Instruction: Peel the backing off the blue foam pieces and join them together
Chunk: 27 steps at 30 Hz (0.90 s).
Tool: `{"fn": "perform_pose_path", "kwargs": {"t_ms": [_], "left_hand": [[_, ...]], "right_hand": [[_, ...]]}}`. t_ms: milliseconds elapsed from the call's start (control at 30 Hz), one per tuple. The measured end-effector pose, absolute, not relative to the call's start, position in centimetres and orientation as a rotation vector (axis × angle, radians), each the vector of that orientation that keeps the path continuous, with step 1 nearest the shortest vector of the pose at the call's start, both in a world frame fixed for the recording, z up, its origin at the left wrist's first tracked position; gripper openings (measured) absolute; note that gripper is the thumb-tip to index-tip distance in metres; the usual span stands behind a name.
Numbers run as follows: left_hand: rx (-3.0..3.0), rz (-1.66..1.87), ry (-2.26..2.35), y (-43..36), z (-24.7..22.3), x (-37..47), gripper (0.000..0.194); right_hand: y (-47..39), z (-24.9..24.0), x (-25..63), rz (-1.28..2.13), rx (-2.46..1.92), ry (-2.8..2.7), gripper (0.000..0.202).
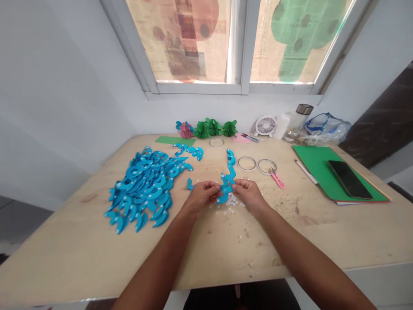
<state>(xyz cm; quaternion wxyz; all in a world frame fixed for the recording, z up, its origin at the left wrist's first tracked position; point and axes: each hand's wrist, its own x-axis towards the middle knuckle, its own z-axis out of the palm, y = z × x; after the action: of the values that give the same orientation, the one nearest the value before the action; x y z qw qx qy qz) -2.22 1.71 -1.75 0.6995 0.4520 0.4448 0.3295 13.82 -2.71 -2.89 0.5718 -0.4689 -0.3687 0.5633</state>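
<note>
Near the middle of the table, my left hand [204, 194] pinches the left side of some curved blue paper pieces [227, 187]. My right hand [249, 192] grips their right edge between thumb and fingertips. More blue curved paper [230, 160] runs away from the hands in a wavy line. Small white bits [231, 206] are scattered on the table under and between my hands. A large pile of blue paper pieces [142, 185] with white squares on them lies left of my left hand, and a single blue piece [189, 184] lies close to its fingers.
Rolls of tape [246, 157] and pink-handled snips [278, 180] lie right of centre. A phone [349, 179] rests on green sheets [309, 156] at the right. Along the wall stand green paper figures [213, 127], a small fan [266, 125] and a glass bottle [300, 120].
</note>
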Motion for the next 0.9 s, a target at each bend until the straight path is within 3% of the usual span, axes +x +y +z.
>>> {"fn": "perform_pose_path", "kwargs": {"t_ms": [300, 900], "left_hand": [[0.874, 0.806, 0.871, 3.1, -1.6, -4.8, 0.028], [0.929, 0.953, 0.842, 1.6, -2.8, -2.0, 0.025]], "right_hand": [[-2.4, -3.5, 14.0, 1.277, -1.228, -0.912, 0.022], [-3.0, -3.3, 13.4, 1.279, -1.241, -1.123, 0.018]]}}
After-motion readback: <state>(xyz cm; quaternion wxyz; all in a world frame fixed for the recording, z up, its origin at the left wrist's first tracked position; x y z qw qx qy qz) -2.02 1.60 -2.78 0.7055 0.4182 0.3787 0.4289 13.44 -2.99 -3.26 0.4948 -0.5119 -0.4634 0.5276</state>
